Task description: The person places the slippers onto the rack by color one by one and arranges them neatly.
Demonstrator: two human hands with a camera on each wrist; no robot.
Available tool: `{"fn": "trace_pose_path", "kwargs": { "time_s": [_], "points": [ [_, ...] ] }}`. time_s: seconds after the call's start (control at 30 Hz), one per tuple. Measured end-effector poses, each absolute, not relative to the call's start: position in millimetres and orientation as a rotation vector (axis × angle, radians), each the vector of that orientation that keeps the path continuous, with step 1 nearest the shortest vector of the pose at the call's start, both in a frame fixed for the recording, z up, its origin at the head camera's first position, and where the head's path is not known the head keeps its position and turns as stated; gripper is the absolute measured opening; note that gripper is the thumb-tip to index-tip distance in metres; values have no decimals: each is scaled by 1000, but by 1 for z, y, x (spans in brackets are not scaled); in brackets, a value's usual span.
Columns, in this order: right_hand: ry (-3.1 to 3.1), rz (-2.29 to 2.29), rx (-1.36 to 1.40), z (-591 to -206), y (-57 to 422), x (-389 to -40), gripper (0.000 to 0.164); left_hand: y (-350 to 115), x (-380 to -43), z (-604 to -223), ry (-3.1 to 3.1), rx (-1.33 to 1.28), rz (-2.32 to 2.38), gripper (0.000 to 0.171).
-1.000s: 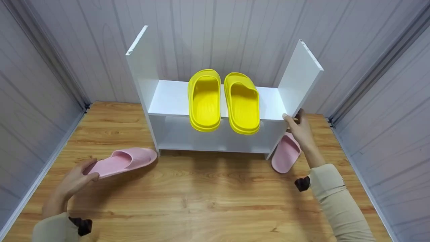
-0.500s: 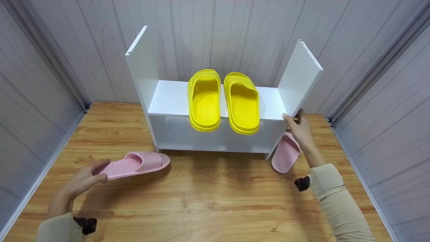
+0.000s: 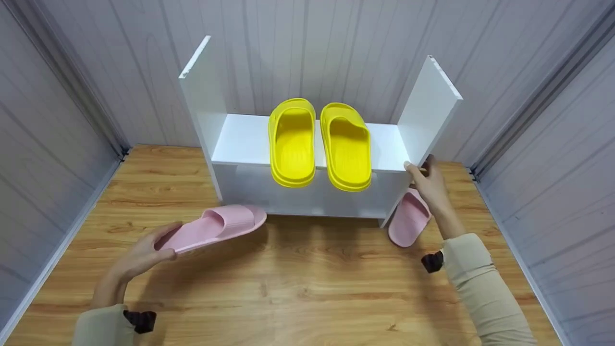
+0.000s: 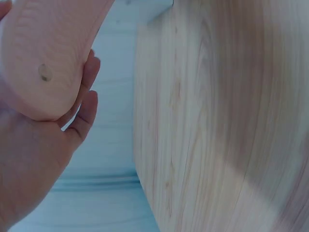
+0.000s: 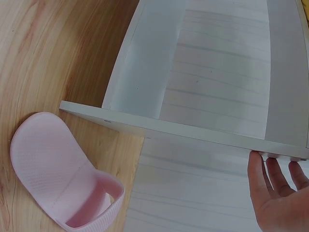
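My left hand (image 3: 144, 254) grips a pink slipper (image 3: 211, 228) by its heel end, toe pointing right and raised above the floor near the rack's lower left front. In the left wrist view, the slipper's sole (image 4: 46, 53) faces the camera with fingers curled along its edge. At the right, my right hand (image 3: 430, 190) holds the side panel of a white shoe rack (image 3: 245, 139), thumb at the shelf's front corner and fingertips against the panel's outer face (image 5: 212, 135). A second pink slipper (image 5: 53, 164) lies on the floor outside that panel.
Two yellow slippers (image 3: 294, 154) sit side by side on the rack's upper shelf, heels overhanging its front edge. The lower shelf (image 3: 298, 199) lies beneath. Panelled walls (image 3: 317, 48) enclose the wooden floor (image 3: 298, 288) behind and on both sides.
My left hand has carried the pink slipper to the right, its toe now overlapping the rack's lower left corner. My right hand, the rack and the other slippers have stayed put.
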State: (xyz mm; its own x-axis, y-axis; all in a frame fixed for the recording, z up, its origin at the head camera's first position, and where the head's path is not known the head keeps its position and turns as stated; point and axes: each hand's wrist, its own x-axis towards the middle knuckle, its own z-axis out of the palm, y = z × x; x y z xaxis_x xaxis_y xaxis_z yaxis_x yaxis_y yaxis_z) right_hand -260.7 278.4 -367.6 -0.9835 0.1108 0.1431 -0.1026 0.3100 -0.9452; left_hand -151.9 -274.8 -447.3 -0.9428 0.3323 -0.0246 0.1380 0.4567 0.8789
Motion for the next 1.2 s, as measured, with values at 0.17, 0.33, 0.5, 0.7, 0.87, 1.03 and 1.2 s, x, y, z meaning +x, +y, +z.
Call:
{"fn": "trace_pose_path", "kwargs": {
  "time_s": [0.17,0.33,0.5,0.7,0.87,1.03,1.2],
  "points": [
    [-2412,1716,-27,-367,279,-260,61,-253,-158,-459,2591,415,1470,69],
    [-2410,1719,-12,-367,278,-260,61,-229,-165,-474,2700,383,1448,75],
    [-2412,1711,-2,-366,277,-259,61,-210,-170,-488,2772,351,1497,80],
    [-2411,1708,-9,-366,277,-259,61,-191,-175,-499,2826,315,1526,85],
    [-2414,1702,-5,-367,277,-259,61,-178,-177,-509,2927,326,1574,86],
    [-2381,1733,22,-368,277,-260,57,-166,-176,-516,3035,204,1560,90],
    [-2370,1741,25,-368,278,-260,56,-153,-174,-519,3078,47,1568,89]
  ]
}}
